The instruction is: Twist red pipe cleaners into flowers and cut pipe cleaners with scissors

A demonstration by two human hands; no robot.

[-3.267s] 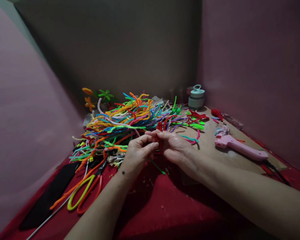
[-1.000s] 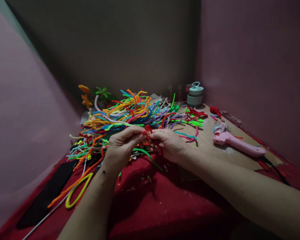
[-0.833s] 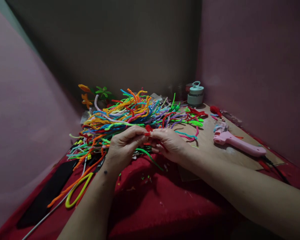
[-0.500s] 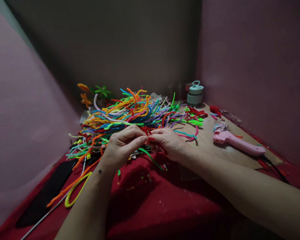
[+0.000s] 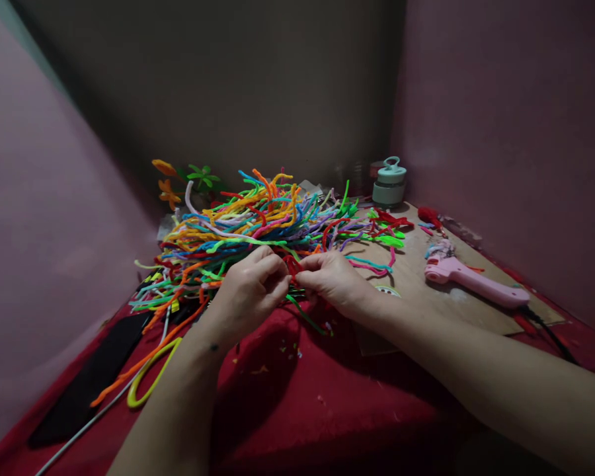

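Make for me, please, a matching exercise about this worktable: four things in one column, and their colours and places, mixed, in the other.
Things:
1. lidded jar
2. corded tool
3. looped handle
4. small piece

Colours and places:
A. yellow, partly hidden by the left forearm
B. red, between the left hand and the right hand
C. pale blue-green, at the back of the table
D. pink, lying on the brown board

Right pairs: 1-C, 2-D, 3-A, 4-B
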